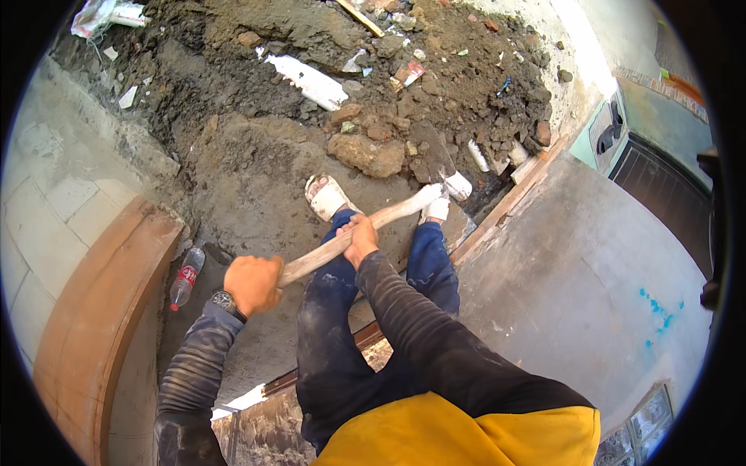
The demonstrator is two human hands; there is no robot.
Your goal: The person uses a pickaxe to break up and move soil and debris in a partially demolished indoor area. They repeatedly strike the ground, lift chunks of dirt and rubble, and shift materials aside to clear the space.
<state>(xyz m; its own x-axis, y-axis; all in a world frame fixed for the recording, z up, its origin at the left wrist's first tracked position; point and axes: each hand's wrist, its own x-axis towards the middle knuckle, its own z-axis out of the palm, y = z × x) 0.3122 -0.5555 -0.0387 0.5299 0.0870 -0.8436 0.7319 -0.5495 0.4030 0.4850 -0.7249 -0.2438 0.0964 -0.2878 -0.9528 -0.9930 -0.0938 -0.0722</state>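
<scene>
Both of my hands are closed around the pale, curved wooden handle of a hoe (318,255). Its butt end sits in my left hand (252,286), which has a wristwatch (224,301) just below it. Farther up the shaft, my right hand (360,239) grips it in front of my knees. The handle runs right and away to my foot in a white sandal (437,208). There a flat, dirt-covered blade (430,151) lies against the soil, its lower edge hard to make out. A large stone (367,155) rests left of the blade.
Loose soil and rubble (256,39) spread ahead, with a broken white pipe (307,81) in it. A plastic bottle (187,279) lies left beside a curved orange-brown ledge (105,334). A wooden board (509,202) edges the dirt on the right, beside a grey wall (575,264).
</scene>
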